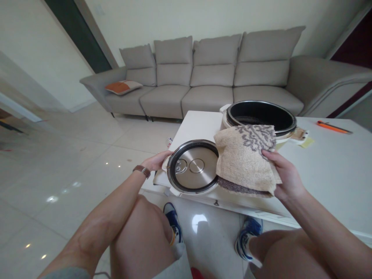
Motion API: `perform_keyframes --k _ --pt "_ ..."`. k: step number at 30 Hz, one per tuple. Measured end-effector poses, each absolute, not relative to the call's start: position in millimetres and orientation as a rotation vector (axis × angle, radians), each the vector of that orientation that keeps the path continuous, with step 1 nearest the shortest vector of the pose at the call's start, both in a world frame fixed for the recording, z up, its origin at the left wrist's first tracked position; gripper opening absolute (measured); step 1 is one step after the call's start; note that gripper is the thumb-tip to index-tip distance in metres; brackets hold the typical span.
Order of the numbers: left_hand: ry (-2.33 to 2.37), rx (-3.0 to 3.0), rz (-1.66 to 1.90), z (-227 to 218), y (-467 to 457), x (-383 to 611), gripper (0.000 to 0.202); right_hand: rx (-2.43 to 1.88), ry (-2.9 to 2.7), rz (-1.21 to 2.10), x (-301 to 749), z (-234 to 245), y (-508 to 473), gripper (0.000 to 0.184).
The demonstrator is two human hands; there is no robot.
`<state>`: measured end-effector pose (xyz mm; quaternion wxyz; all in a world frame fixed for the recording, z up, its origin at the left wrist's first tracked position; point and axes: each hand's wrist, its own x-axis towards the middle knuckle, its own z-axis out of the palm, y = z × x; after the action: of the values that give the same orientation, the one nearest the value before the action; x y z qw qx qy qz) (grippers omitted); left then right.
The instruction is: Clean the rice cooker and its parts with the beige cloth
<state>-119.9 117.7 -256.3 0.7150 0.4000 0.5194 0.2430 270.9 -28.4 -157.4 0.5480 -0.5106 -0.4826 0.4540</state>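
My left hand [158, 161] grips the left rim of a round pressure cooker lid [200, 174]. Its metal underside, ringed by a dark seal, faces up toward me. My right hand [286, 172] is closed on the edge of a folded beige towel [245, 162] with a grey pattern. The towel hangs beside the lid and covers part of its right rim. Behind the towel stands the open cooker pot [261, 114], dark inside, with a pale outer body. The fingertips of my left hand are hidden behind the lid.
The white table [328, 166] carries the cooker and an orange utility knife [334, 127] at the right. A yellow paper [307, 142] lies beside the cooker. Beyond stands a grey sofa [212, 95] with an orange and beige cushion [123, 87]. My legs are close to the table's near edge.
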Motion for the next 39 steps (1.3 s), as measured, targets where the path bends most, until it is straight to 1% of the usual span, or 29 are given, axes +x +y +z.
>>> perform_keyframes --k 3,5,9,13,20,26,29,32,34,36,39 --pt "1.089 0.773 0.491 -259 119 -124 0.032 -1.187 -1.037 1.123 271 -158 -29 0.018" --pt "1.073 0.719 0.499 -263 120 -125 0.029 -1.155 -0.972 1.168 269 -157 -29 0.015" --pt "1.096 0.635 0.514 -268 119 -127 0.020 -1.085 -0.807 1.276 264 -152 -31 0.016" --pt "1.115 0.631 0.551 -268 117 -126 0.017 -1.100 -0.680 1.312 259 -149 -31 0.017" --pt "1.169 0.714 0.564 -259 113 -126 0.013 -1.113 -0.820 1.241 263 -156 -28 0.020" --pt "1.185 0.830 0.601 -250 108 -130 0.012 -1.121 -1.007 1.032 262 -165 -19 0.025" --pt "1.173 0.848 0.646 -247 104 -127 0.014 -1.150 -1.217 0.776 258 -168 -10 0.027" --pt "1.168 0.839 0.674 -244 102 -123 0.015 -1.311 -1.639 0.441 242 -167 -2 0.020" --pt "1.181 0.829 0.671 -243 102 -121 0.016 -1.477 -1.969 0.258 223 -167 1 0.020" --pt "1.198 0.828 0.653 -241 102 -119 0.016 -1.563 -2.278 0.148 198 -170 5 0.024" --pt "1.232 0.871 0.626 -240 104 -118 0.016 -1.519 -2.601 0.169 164 -180 12 0.030"
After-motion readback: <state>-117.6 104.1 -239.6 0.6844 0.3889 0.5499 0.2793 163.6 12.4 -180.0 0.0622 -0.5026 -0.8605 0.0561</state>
